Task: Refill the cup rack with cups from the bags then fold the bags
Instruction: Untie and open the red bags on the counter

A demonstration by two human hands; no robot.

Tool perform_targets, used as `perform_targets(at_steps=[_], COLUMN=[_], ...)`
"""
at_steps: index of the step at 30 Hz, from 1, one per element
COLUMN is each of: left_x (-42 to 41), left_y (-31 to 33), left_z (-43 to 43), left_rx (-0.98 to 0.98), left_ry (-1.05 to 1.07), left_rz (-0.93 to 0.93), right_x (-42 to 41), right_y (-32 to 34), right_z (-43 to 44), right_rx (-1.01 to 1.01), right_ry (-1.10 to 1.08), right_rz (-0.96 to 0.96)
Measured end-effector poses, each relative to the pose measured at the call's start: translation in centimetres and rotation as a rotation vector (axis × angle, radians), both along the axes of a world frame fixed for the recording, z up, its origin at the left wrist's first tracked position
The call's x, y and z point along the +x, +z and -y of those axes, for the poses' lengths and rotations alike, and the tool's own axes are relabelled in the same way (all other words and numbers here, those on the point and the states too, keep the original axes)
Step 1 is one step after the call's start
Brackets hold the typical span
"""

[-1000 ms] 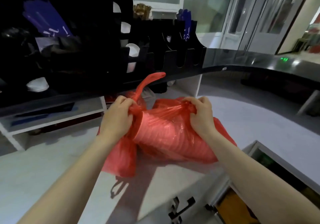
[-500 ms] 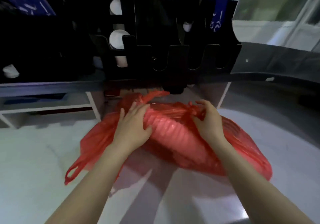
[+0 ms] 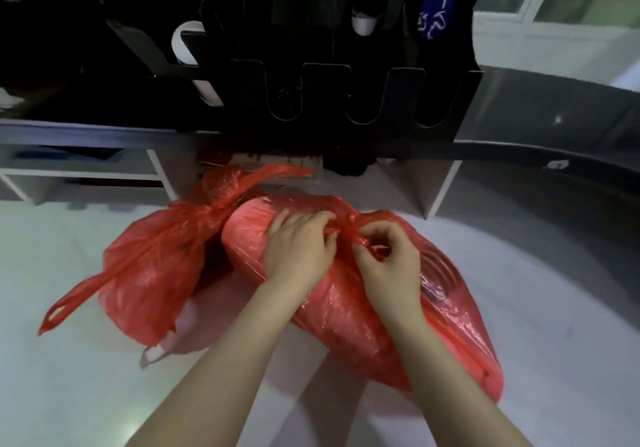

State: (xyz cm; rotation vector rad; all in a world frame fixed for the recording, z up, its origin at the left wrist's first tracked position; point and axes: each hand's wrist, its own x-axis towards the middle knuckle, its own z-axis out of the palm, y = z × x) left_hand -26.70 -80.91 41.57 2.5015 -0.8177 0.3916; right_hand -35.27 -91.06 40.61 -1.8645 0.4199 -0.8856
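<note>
A red plastic bag (image 3: 374, 311) lies on its side on the white counter (image 3: 76, 384), stretched over a stack of cups whose ribs show through the plastic. Its top is tied in a knot (image 3: 349, 228). My left hand (image 3: 298, 249) rests on the bag and pinches the plastic at the knot's left side. My right hand (image 3: 388, 259) pinches the knot from the right. A second red bag (image 3: 152, 266), with a long loose handle, lies to the left. The black cup rack (image 3: 346, 96) stands behind, with white cups (image 3: 183, 44) showing in its left slots.
A dark curved countertop (image 3: 554, 128) runs to the right behind the bags. White shelf compartments (image 3: 83, 176) sit under the rack at the left. A blue packet (image 3: 436, 10) stands at the rack's upper right.
The view has tilted down and closer. My left hand slid right along the bag to the knot, and both hands now pinch it. The bag lies flat on the counter.
</note>
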Motion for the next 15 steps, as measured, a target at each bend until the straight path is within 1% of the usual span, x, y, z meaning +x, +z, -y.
perform_targets(at_steps=[2, 5, 8, 11, 12, 14, 15], left_x=[-0.3, -0.7, -1.0, -1.0, -0.9, -0.7, -0.6], left_y=[-0.1, -0.2, -0.2, -0.4, -0.5, -0.7, -0.8], left_z=[-0.2, -0.4, -0.2, -0.2, -0.3, -0.6, -0.7], left_rx=[-0.032, -0.057, -0.071, -0.088, -0.083, -0.073, -0.073], left_ry=[0.03, 0.076, 0.101, 0.128, 0.142, 0.178, 0.191], left_rz=[0.011, 0.017, 0.014, 0.015, 0.006, -0.047, -0.079], right_x=[0.0, -0.1, -0.2, -0.2, -0.2, -0.7, -1.0], right_y=[-0.1, -0.5, -1.0, -0.7, -0.4, 0.4, 0.8], right_z=[0.2, 0.6, 0.9, 1.0, 1.4, 2.9, 3.7], right_rx=[0.135, 0.397, 0.546, 0.614, 0.618, 0.564, 0.532], right_ry=[-0.024, -0.082, -0.133, -0.182, -0.237, -0.384, -0.413], right_rz=[0.057, 0.138, 0.195, 0.239, 0.27, 0.337, 0.353])
